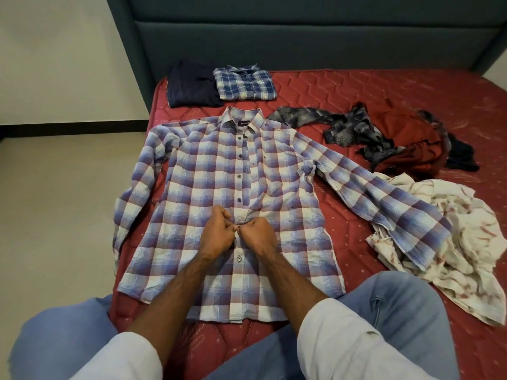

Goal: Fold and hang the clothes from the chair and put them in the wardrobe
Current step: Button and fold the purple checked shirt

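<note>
I have the plaid shirt (219, 187) laid flat, front up, on the red mattress (356, 89), collar at the far end and hem at the near end between my knees. My left hand (216, 233) and right hand (259, 233) meet knuckle to knuckle on the button placket just below mid-chest, both with fingers curled and pinching the placket fabric at a button; the fingertips themselves are hidden under the knuckles. The buttons above my hands look fastened, and one more button shows just near of them. The shirt's left sleeve runs along the left edge of the mattress, its cuff hanging at the edge above the floor (55, 215). The right sleeve stretches out to the right and its cuff lies on a crumpled white printed cloth (452, 256). Far of the collar sit two folded pieces side by side, a dark navy garment (192, 86) and a folded blue check shirt (244, 83), both near the headboard (301, 37). To the far right lie a grey patterned garment (343, 127) and a heap of dark red cloth (411, 144), unfolded, touching each other. Bare mattress remains at the far right beyond the heap and in the near strip by my legs.
</note>
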The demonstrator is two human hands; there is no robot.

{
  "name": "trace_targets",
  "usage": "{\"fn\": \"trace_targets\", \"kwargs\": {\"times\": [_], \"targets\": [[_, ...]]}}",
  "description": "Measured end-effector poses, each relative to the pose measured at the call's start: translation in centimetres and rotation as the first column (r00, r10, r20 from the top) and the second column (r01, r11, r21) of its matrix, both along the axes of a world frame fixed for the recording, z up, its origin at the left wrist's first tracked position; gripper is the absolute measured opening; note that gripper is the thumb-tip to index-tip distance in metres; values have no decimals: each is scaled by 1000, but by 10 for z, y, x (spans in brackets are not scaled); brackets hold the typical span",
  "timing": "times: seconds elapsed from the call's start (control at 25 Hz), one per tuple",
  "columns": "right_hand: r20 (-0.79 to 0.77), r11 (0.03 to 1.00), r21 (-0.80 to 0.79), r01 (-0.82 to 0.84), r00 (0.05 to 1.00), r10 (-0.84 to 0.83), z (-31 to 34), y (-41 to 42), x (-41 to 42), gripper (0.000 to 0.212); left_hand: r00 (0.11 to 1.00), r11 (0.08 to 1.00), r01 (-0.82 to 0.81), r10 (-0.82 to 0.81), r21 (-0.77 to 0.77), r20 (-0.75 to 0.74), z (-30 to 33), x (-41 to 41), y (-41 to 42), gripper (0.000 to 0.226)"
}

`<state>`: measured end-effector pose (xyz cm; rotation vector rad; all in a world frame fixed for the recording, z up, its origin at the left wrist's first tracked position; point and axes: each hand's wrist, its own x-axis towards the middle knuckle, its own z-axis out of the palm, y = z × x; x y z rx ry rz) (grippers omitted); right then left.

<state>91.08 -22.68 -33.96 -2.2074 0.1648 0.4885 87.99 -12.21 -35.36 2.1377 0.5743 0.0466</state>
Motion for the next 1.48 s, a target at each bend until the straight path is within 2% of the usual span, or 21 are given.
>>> {"fn": "trace_targets", "kwargs": {"times": [0.16,0.28,0.48,0.64,0.72,0.8,0.84,0.88,1.0,1.08,1.16,1.32,1.4,1.48], "targets": [[22,998,-49,-36,999,37,2,1,-1,5,999,999,46,-46,0,-1,1,1,3,24],[26,994,-87,-67,997,70,-1,0,0,6,998,997,46,-49,-62,-42,2,6,8,26],[-49,973,-100,-210,977,206,-2,-4,11,9,982,987,151,-156,-50,-108,10,13,14,24],[-8,970,-130,-204,979,205,-8,-5,11,13,985,991,116,-124,-73,-118,15,9,18,33],[31,997,-31,-70,997,71,-10,-15,13,16,990,994,62,-72,-89,-121,14,4,19,36],[-46,972,211,106,994,-99,-6,-32,21,21,992,997,51,-57,-60,-111,11,4,19,38],[-67,948,286,142,989,-128,-1,-39,28,22,992,998,50,-54,-45,-112,10,4,19,38],[-10,954,278,116,993,-117,4,-42,37,18,992,998,45,-50,-45,-114,10,4,19,38],[254,995,78,-62,966,40,21,-33,63,7,991,996,56,-64,-68,-116,9,6,20,39],[347,975,-102,-196,912,220,25,-20,75,8,989,995,87,-92,-44,-113,10,6,20,38],[333,926,-259,-276,874,353,24,-14,80,17,985,990,135,-137,-33,-105,10,5,21,34],[217,893,-366,-261,909,355,11,-15,84,35,978,978,196,-200,-64,-62,12,17,30,12],[160,866,-405,-294,909,384,11,-12,86,34,980,979,199,-199,41,7,13,42,32,17],[122,848,-420,-323,906,405,13,-10,89,34,979,971,202,-203,129,-8,15,66,29,22]]}}
